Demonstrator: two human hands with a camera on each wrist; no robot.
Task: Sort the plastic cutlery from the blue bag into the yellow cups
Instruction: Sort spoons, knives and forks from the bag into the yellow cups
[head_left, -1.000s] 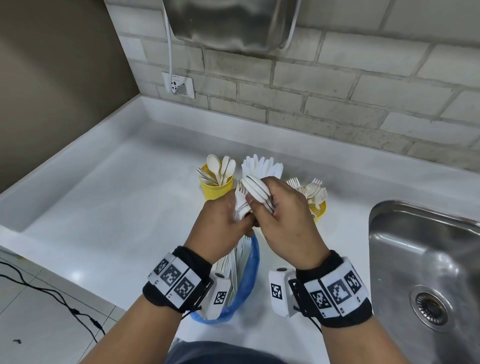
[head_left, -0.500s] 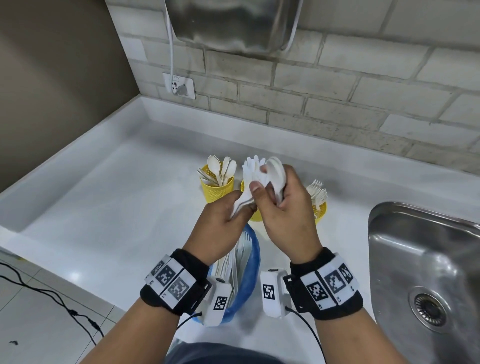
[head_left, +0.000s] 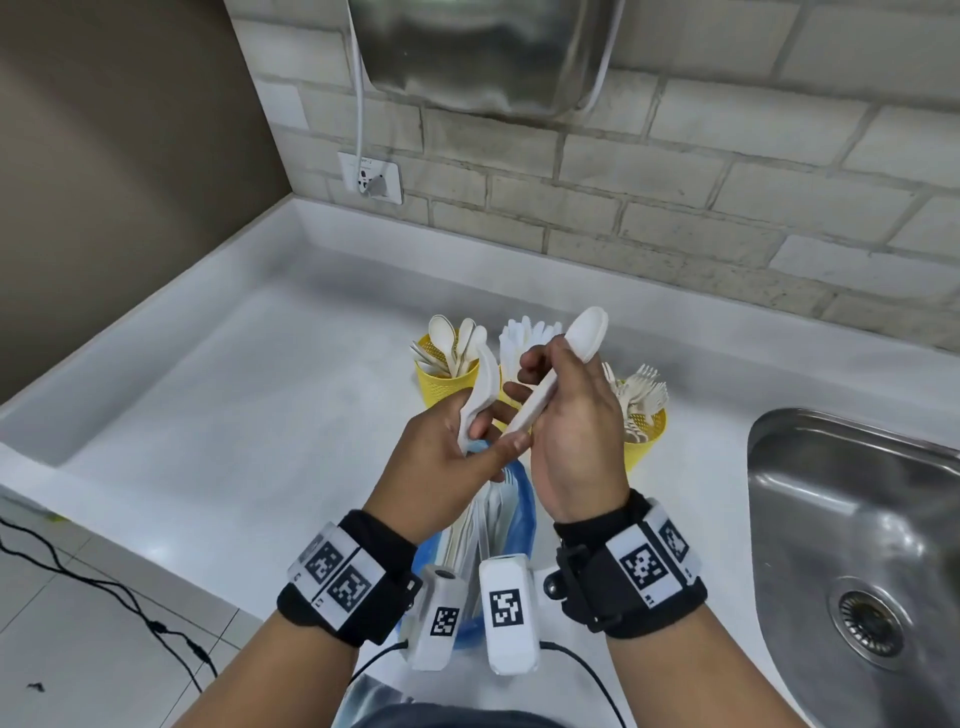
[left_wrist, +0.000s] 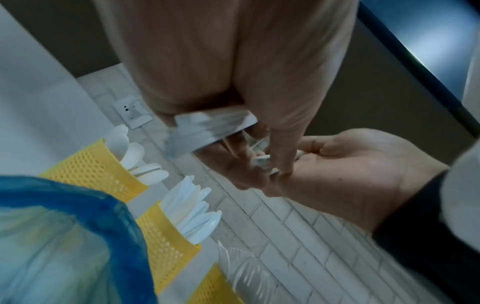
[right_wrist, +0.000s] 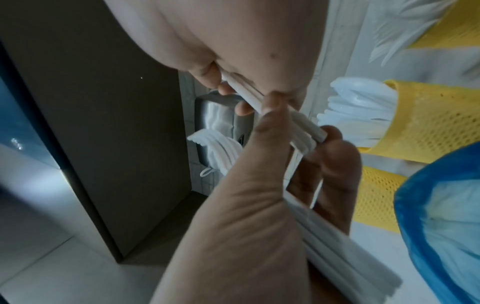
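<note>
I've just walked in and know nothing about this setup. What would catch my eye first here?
Probably the two hands raised mid-counter: the right hand holds a stack of white spoons bowl-up, and the left hand grips another white cutlery bundle. Just behind them stand three yellow cups, each bristling with white cutlery. Below the wrists lies the blue bag, and a steel sink sits to the right.

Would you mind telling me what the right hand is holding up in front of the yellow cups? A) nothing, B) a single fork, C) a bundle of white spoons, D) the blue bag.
C: the right hand grips a bundle of white spoons, bowls raised in front of the yellow cups; stacked handles show in the right wrist view.
</note>
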